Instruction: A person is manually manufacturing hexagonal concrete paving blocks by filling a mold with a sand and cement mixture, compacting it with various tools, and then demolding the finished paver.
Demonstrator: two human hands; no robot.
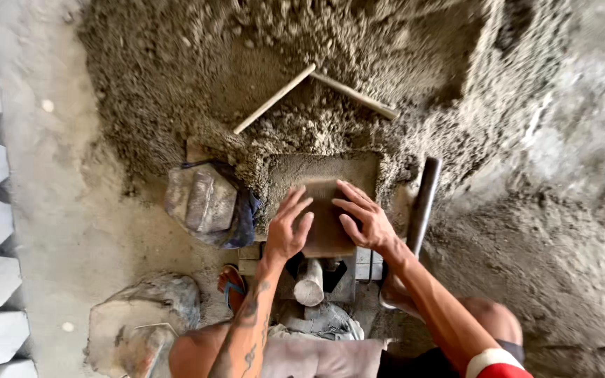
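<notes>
Both the left hand and right hand, fingers spread flat, press the board lying over the mould below the sand pile; it looks stiff, gritty, fairly light, best gripped by its 2 side edges.
</notes>
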